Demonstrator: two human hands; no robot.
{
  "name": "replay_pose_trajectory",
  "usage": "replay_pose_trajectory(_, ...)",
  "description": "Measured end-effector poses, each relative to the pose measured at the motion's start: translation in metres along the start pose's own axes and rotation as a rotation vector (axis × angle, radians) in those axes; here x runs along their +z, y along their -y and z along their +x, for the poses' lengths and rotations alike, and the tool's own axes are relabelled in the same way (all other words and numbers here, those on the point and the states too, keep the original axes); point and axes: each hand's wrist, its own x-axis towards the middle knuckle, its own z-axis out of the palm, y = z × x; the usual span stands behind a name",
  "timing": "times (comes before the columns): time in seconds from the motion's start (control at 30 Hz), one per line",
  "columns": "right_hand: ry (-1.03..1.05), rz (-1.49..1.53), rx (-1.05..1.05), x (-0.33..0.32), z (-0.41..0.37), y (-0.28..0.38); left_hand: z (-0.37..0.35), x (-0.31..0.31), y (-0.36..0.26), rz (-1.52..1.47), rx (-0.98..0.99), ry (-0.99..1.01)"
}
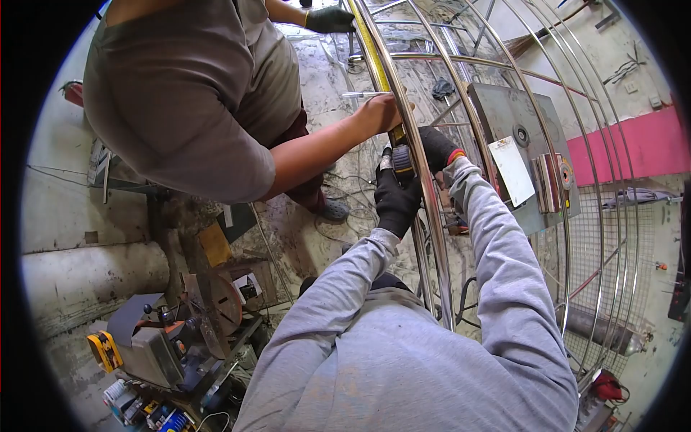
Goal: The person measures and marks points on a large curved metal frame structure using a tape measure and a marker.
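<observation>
My left hand (pixel 398 198), in a black glove, is closed around a tape measure (pixel 403 161) with a dark case. Its yellow blade (pixel 373 57) runs out along a shiny metal tube (pixel 392 72) of a curved frame. My right hand (pixel 436 149), in a black glove with a red cuff, grips the same tube just right of the tape measure; its fingertips are partly hidden. A co-worker's bare hand (pixel 380 115) rests at the tube with a white pen (pixel 363 94) in it. The co-worker's gloved hand (pixel 331 20) is farther along, beside the tape blade.
Curved tubes of the frame (pixel 551 137) arch across the right side. Behind them stands a grey panel (pixel 504 108) with a white plate (pixel 512 171) and stacked discs (pixel 553 180). Cables (pixel 353 194) cross the floor. A bench machine (pixel 147 353) and tools are at lower left.
</observation>
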Motion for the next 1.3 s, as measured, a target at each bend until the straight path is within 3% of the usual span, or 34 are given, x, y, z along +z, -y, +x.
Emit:
replay_pose_trajectory(0.27, 0.068, 0.02, 0.02, -0.021, 0.003, 0.013, 0.002, -0.001, -0.017, 0.126, -0.042, -0.021)
replay_pose_trajectory(0.53, 0.017, 0.137, -0.002, -0.027, -0.002, 0.016, 0.004, 0.003, -0.02, 0.302, 0.062, -0.074)
replay_pose_trajectory(1.3, -0.011, 0.084, 0.001, -0.019, 0.0, 0.012, 0.001, 0.004, -0.018, 0.306, 0.165, -0.092)
